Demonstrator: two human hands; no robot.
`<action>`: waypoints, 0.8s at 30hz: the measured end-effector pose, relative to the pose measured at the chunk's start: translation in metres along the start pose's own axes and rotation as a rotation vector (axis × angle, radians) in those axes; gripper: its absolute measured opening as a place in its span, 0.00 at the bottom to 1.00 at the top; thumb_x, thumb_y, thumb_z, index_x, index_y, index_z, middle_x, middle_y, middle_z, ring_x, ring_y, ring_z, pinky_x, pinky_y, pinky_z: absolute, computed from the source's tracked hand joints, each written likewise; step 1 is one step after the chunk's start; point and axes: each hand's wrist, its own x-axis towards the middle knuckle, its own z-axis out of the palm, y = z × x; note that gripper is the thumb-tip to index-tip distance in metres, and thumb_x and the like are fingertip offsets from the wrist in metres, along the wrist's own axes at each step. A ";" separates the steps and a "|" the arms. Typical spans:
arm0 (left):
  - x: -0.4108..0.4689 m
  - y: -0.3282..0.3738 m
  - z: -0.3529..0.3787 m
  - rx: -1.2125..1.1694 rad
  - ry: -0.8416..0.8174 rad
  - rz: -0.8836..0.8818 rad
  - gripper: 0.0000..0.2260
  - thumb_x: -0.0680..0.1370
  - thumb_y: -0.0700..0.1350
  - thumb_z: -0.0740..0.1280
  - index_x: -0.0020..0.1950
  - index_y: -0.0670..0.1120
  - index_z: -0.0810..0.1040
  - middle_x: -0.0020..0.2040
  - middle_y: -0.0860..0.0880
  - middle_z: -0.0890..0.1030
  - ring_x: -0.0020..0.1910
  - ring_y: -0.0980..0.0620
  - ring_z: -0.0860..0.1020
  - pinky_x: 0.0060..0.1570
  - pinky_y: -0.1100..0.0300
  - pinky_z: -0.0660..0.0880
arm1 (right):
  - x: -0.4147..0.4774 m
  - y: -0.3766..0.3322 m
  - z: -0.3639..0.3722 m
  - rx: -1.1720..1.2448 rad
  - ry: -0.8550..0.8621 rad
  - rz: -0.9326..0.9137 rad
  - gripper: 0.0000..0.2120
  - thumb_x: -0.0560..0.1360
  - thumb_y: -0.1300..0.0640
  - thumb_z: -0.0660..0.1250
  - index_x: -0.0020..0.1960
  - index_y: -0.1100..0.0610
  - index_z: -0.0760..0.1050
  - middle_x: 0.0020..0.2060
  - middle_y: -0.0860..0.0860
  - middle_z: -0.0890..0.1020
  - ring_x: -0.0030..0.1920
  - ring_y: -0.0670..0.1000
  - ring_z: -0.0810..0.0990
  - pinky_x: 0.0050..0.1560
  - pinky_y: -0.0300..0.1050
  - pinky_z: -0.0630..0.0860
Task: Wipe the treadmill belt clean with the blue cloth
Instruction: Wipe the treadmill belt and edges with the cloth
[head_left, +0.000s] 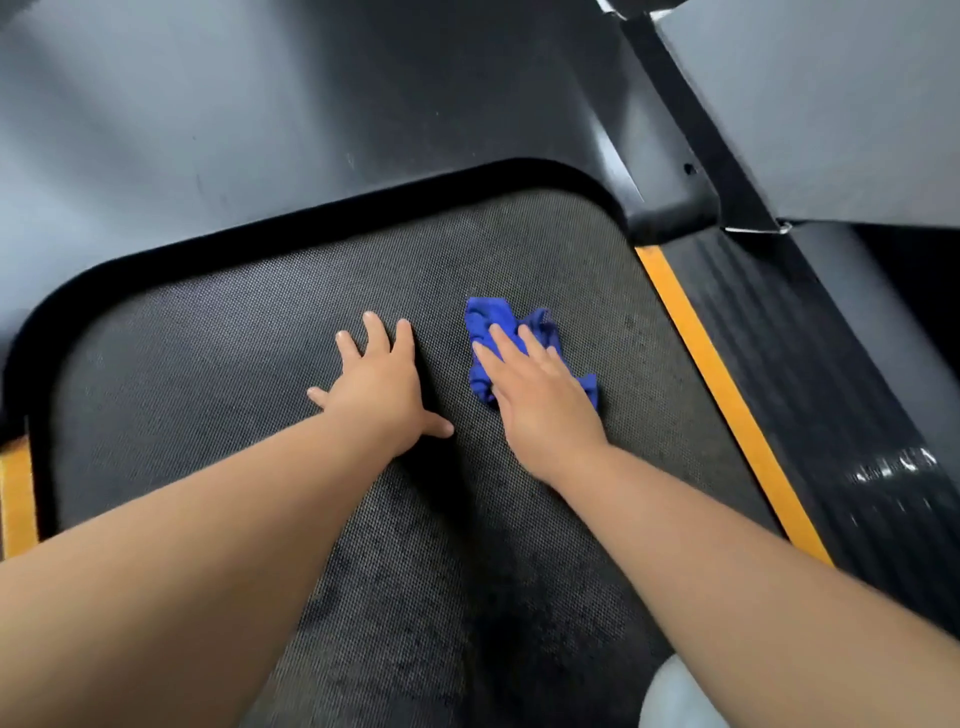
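Nearest the camera, a pale rounded shape (675, 696) sits at the bottom edge, too cut off to identify. Two bare forearms reach forward over the treadmill belt (208, 389), a dark textured surface with lighter and darker patches.

The left hand (382, 389) lies flat on the belt, fingers straight and spread, holding nothing. Just beside it, the right hand (540, 395) presses down on the blue cloth (493, 322) with straight fingers – the cloth is crumpled under the palm, and its folds stick out past the fingertips and on the hand's right side. It lies on the belt's right half, near the front end.

A yellow strip (727, 395) borders the belt on the right, with a black ribbed side rail (831, 389) beyond it. Farther off, the grey front cover (260, 104) curves round the belt's end, and a dark upright (691, 130) rises at the right.
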 end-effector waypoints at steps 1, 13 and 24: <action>0.001 0.001 -0.001 0.010 -0.003 0.000 0.58 0.61 0.60 0.78 0.77 0.52 0.42 0.77 0.49 0.37 0.76 0.40 0.40 0.61 0.26 0.59 | 0.014 -0.002 -0.002 -0.002 0.009 0.022 0.28 0.79 0.61 0.56 0.76 0.48 0.54 0.77 0.46 0.54 0.77 0.52 0.49 0.74 0.51 0.49; 0.000 -0.002 0.001 -0.014 0.001 0.017 0.57 0.61 0.60 0.78 0.77 0.53 0.43 0.77 0.48 0.38 0.76 0.40 0.40 0.61 0.26 0.59 | -0.010 -0.003 -0.016 -0.155 0.072 0.001 0.26 0.69 0.57 0.70 0.66 0.47 0.72 0.69 0.47 0.71 0.62 0.57 0.73 0.51 0.52 0.73; 0.001 -0.001 -0.001 -0.030 -0.029 0.022 0.56 0.63 0.60 0.77 0.77 0.52 0.41 0.77 0.47 0.37 0.75 0.38 0.38 0.61 0.25 0.57 | 0.032 -0.010 -0.033 -0.273 0.016 0.075 0.27 0.75 0.55 0.60 0.73 0.44 0.60 0.69 0.48 0.63 0.57 0.58 0.67 0.58 0.52 0.66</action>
